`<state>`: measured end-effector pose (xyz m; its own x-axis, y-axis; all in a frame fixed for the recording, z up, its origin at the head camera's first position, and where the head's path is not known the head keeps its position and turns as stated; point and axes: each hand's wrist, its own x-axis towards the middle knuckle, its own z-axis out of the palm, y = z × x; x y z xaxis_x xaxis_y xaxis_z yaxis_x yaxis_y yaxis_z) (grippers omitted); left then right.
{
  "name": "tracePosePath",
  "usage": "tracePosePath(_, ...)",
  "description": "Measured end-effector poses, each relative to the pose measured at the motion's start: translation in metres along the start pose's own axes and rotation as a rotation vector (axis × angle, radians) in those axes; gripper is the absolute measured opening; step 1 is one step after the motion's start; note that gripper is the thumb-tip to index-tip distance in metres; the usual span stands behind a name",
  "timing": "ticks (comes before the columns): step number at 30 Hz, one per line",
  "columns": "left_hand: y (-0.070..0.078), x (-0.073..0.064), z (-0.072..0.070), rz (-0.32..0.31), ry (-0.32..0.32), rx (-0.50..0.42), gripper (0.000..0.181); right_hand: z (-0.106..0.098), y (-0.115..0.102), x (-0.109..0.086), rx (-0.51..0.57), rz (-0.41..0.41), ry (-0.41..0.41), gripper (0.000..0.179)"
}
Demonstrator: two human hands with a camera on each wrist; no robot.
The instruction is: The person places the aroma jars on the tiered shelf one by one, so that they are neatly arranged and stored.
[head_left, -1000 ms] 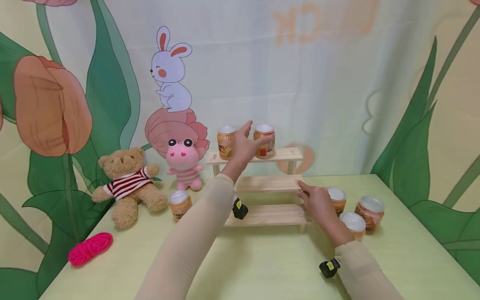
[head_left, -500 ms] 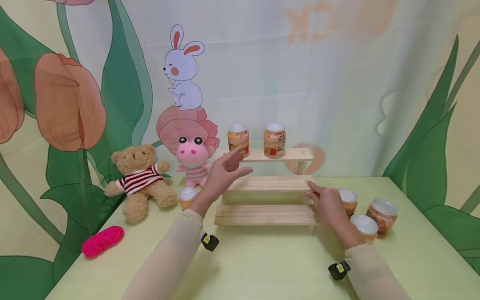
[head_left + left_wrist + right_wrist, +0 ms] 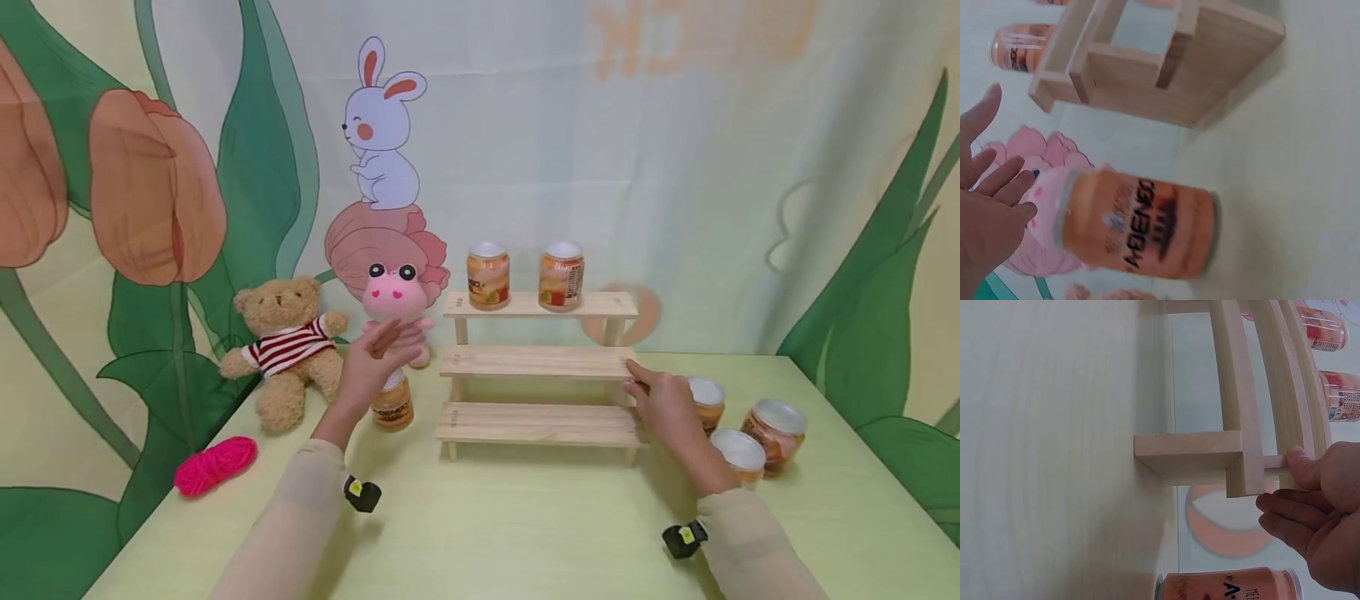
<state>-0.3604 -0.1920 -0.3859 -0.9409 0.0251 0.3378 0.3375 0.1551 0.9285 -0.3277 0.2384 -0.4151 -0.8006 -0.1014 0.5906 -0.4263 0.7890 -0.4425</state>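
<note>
My left hand (image 3: pixel 367 371) is open, its fingers extended and holding nothing, just above an orange-labelled jar (image 3: pixel 393 407) on the table. In the left wrist view that jar (image 3: pixel 1141 225) stands close beyond the fingertips. My right hand (image 3: pixel 667 408) grips the right end of the middle board of a three-step wooden shelf (image 3: pixel 536 362). In the right wrist view the thumb (image 3: pixel 1302 467) lies on that board and the other fingers curl near its end. On the top board stand two jars, a left one (image 3: pixel 488 279) and a right one (image 3: pixel 561 279), set apart.
Right of the shelf stand three more jars: a back one (image 3: pixel 707 400), a front one (image 3: pixel 738 457) and a right one (image 3: pixel 776 433). At left are a teddy bear (image 3: pixel 288 350), a pink plush toy (image 3: pixel 393 300) and pink yarn (image 3: pixel 215 467). A printed curtain (image 3: pixel 525 150) hangs behind.
My left hand has left the jars on the top board and moved left and down to the jar on the table. My right hand has stayed at the middle board. The head view has shifted slightly.
</note>
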Motion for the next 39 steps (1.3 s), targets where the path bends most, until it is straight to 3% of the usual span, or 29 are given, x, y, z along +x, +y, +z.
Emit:
tracePosePath(6, -0.023, -0.012, -0.020, -0.090, 0.011, 0.031, 0.072, 0.002, -0.004, 0.000, 0.022, 0.019, -0.044, 0.042)
tracePosePath(16, -0.038, -0.009, -0.026, -0.180, 0.001, 0.064, 0.073, -0.003, -0.003, 0.003, -0.002, 0.014, -0.023, 0.042)
tracePosePath(22, -0.054, -0.015, -0.030, -0.239, -0.005, 0.025, 0.074, -0.003, -0.003, 0.001, 0.000, 0.021, -0.029, 0.041)
tracePosePath(29, -0.068, -0.021, -0.030, -0.240, -0.010, -0.005, 0.069, -0.001, -0.001, -0.002, 0.000, 0.029, -0.019, 0.041)
tracePosePath(39, -0.072, -0.020, -0.027, -0.250, 0.020, -0.035, 0.068, -0.002, 0.000, -0.001, -0.008, 0.028, -0.010, 0.041)
